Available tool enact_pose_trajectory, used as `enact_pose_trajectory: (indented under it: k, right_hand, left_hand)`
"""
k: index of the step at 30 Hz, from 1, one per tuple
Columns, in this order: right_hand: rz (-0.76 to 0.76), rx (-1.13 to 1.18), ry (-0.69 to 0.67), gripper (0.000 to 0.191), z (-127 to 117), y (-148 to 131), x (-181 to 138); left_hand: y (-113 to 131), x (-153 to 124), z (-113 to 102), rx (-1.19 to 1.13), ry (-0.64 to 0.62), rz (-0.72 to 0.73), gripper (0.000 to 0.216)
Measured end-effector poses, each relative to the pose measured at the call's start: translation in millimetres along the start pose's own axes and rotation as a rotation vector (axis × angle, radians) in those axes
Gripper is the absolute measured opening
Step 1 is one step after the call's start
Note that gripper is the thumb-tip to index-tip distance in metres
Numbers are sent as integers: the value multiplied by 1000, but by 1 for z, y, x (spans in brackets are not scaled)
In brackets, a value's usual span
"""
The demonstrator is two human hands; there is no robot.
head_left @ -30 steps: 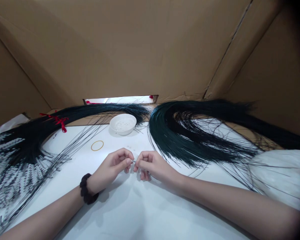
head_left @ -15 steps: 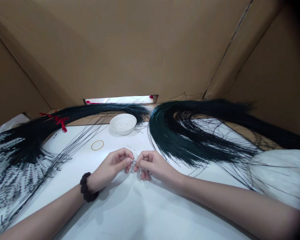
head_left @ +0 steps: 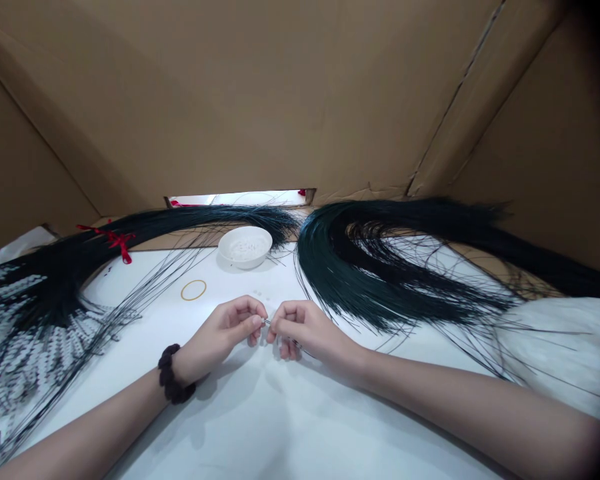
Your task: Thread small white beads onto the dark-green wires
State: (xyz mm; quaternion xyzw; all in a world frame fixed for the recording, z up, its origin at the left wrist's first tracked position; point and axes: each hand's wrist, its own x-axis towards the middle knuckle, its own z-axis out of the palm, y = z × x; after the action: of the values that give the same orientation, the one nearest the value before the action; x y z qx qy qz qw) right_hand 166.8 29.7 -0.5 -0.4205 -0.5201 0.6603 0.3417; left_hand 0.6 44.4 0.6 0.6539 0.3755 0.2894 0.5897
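Over the white tabletop, my left hand (head_left: pixel 236 321) and my right hand (head_left: pixel 300 328) are brought close together, both pinching with thumb and forefinger. A thin dark strand (head_left: pixel 268 323) bridges the small gap between the fingertips, gripped by my right hand. At my left fingertips is a tiny white bead-like piece, mostly covered by the thumb and finger. A few small white pieces (head_left: pixel 259 293) lie on the table just beyond my hands. Behind them stands a white bowl (head_left: pixel 245 248) with small white bits inside.
A dark strand bundle (head_left: pixel 65 267) with a red tie (head_left: pixel 114 240) lies left, its ends covered in white pieces. Another dark bundle (head_left: pixel 330 267) curves at right, near a translucent plastic bag (head_left: pixel 565 347). A yellow rubber band (head_left: pixel 193 290) lies left of centre. Cardboard walls (head_left: pixel 240 100) enclose the table.
Almost nothing differs. Both hands keep their pinch at the same spot, and the view has shifted very slightly.
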Motion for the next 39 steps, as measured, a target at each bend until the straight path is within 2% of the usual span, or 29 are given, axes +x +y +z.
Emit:
enact_pose_trajectory:
  k: [10, 20, 26, 30, 39]
  right_hand:
    - [21, 5, -18, 8, -1, 1, 1]
    - [37, -10, -27, 9, -2, 0, 1]
    - [55, -19, -84, 8, -4, 2, 3]
    - [53, -28, -86, 9, -5, 1, 2]
    - [22, -28, -70, 9, -5, 2, 3]
  left_hand:
    - [0, -6, 2, 242, 81, 120, 14]
    - [3, -8, 4, 352, 108, 157, 13]
    - [6, -8, 3, 470, 109, 186, 12]
    - [5, -7, 2, 416, 71, 164, 13]
    - [1, -2, -2, 85, -51, 47, 14]
